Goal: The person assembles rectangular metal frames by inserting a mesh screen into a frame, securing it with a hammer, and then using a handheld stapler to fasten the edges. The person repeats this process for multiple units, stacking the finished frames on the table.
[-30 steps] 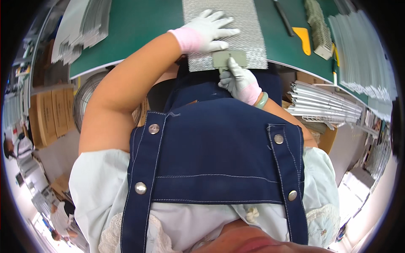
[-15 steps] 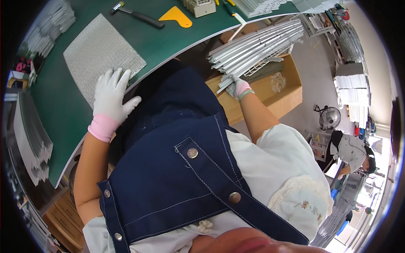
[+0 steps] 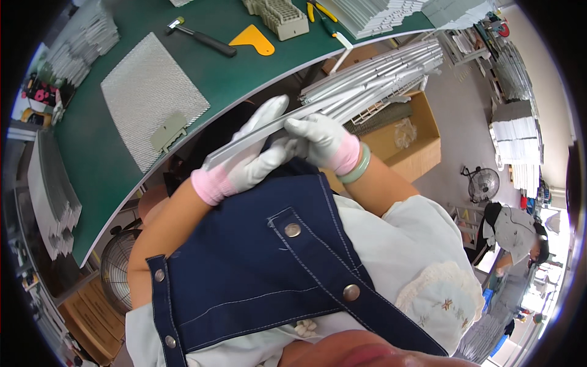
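A stack of pale metal strips (image 3: 54, 199) lies at the left end of the green table (image 3: 98, 177), with a fan (image 3: 119, 272) below the table's edge. Next comes a silver mesh sheet (image 3: 150, 92), a grey-green plastic piece (image 3: 169, 130) resting on its near corner. Beyond it lies a hammer (image 3: 211, 44). Off the table's near edge, the left hand (image 3: 252, 169) is loosely spread, its digits reaching out on both sides of a long metal strip (image 3: 244, 143) that slants across it. A yellow scraper (image 3: 254, 40) lies on the table farther off. The right hand (image 3: 324, 144) pinches the same strip, thumb on top; its lower fingers are partly hidden. Past it sits a bundle of metal strips (image 3: 379, 72), above an open cardboard box (image 3: 422, 156). At far right, another person (image 3: 513, 229) is near a second fan (image 3: 483, 183).
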The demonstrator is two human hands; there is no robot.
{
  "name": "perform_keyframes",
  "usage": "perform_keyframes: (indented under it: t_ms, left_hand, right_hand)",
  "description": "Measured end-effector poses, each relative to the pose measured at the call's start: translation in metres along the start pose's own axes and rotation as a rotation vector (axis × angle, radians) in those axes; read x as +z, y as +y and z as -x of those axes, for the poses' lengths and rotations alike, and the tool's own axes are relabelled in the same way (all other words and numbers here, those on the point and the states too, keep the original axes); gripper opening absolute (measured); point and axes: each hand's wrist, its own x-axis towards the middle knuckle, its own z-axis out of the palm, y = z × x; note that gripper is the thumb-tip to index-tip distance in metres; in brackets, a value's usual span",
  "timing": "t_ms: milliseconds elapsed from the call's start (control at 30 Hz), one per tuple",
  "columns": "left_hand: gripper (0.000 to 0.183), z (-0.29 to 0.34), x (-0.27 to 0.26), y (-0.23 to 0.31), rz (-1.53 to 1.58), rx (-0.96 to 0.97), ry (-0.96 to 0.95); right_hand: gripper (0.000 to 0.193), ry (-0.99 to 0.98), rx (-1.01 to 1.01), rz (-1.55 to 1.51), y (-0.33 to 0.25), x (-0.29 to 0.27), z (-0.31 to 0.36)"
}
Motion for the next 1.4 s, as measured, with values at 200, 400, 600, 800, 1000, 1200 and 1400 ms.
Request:
perform_keyframes:
  t_ms: [200,400,600,800,1000,1200,1400]
  left_hand:
    - [0.064,0.05,-0.102,0.013,0.927,0.233,0.605]
    - [0.05,0.136,-0.179,0.097,0.085,-0.239,1.083]
    - [0.031,0.126,-0.098,0.094,-0.01,-0.606,0.921]
    - [0.039,0.18,-0.038,0.046,0.085,-0.93,0.667]
    - [0.033,0.145,-0.092,-0.015,-0.468,-0.885,0.963]
    - [0.033,0.14,-0.104,-0.048,-0.482,-0.979,0.91]
    - [0.05,0.188,-0.056,-0.024,-0.209,-1.0,0.962]
  right_hand:
    - [0.033,0.37,-0.535,-0.576,-0.035,-0.088,-0.004]
    - [0.046,0.765,-0.969,0.205,-0.052,-0.055,0.023]
    - [0.082,-0.116,-0.775,0.85,-0.003,0.075,-0.004]
    - [0.081,-0.12,-0.561,1.104,0.008,0.07,-0.062]
    - [0.067,0.25,-0.578,1.551,0.035,0.044,-0.165]
    - [0.07,0.234,-0.313,1.582,0.027,0.05,-0.19]
    - [0.07,0.159,-0.387,1.389,0.046,0.048,-0.13]
